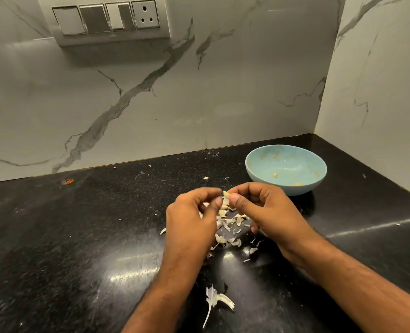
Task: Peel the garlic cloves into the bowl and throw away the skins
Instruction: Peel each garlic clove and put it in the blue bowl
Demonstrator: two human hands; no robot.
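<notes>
**Garlic clove pinched between both hands above the skins, bowl behind**

Nearest the camera, a white papery garlic stem piece with a long thin tail point(217, 300) is seen lying on the glossy black speckled stone table point(67, 236), between the two bare forearms. Further in, a loose heap of pale papery garlic skins point(228, 227) is spread on the table under and between the hands, with a few stray flakes scattered around it. Above the heap, a small pale yellowish garlic clove point(226, 194) is pinched from both sides: the left hand point(194, 219) is curled, thumb and fingertips closed on the clove's left side; the right hand point(266, 212) is curled too, thumb and forefinger closed on its right side. The clove is held clear of the table, just in front of the bowl.

Behind the right hand, a light blue round plastic bowl point(259, 162) is set upright on the table, near the back right corner; two small yellowish peeled garlic pieces point(274, 175) are seen inside it. At the back, a white marble-look wall with grey veins point(199, 92) is seen, with a grey switch panel with a socket point(108, 20) mounted high on the left.
</notes>
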